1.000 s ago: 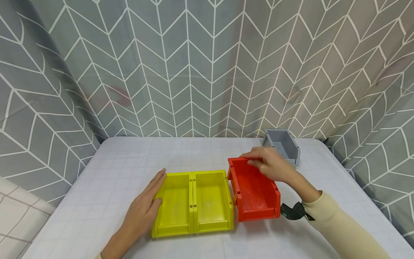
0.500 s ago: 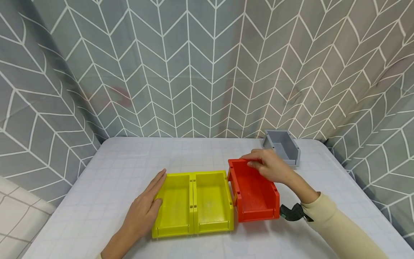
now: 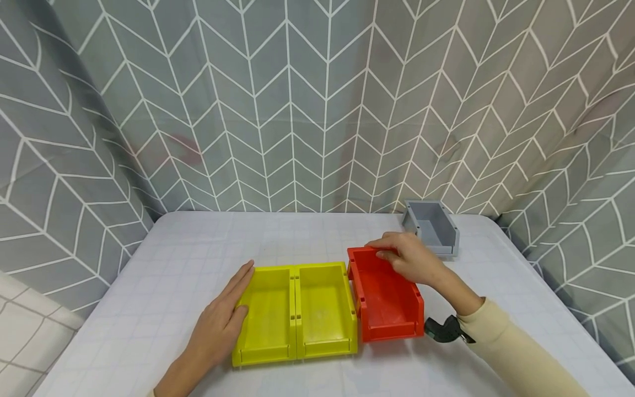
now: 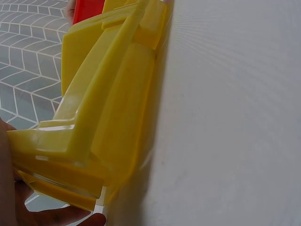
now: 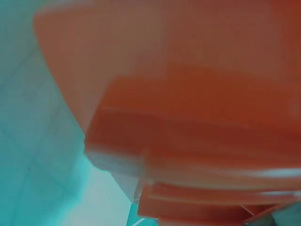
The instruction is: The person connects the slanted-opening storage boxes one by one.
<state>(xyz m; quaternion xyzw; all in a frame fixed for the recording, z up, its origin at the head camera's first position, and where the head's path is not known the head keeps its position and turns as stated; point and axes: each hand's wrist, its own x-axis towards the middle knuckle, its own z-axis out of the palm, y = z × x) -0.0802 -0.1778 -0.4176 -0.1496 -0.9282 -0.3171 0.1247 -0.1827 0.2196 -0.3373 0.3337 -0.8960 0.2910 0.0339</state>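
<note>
Hands, two, head view: left hand [image 3: 213,325] is lying along the outer wall of left yellow bin [image 3: 269,306], fingers straight, thumb spread. Right yellow bin [image 3: 324,309] is adjoining it, farther to that hand's right. Right hand [image 3: 412,259] is pinching the back rim of red bin [image 3: 389,309], thumb inside; this bin is extending from the grip toward the person, slightly angled, beside right yellow bin, contact unclear. Gray bin [image 3: 431,226] is standing just beyond the right hand.

Risk, judged: pinching at one end could let red bin twist; its slant could catch right yellow bin's edge, skewing the pair should left-hand support slacken.

Left wrist view: fingertips are showing by left yellow bin's end.

Right wrist view: red bin is filling most, blurred; finger state cannot be told.
</note>
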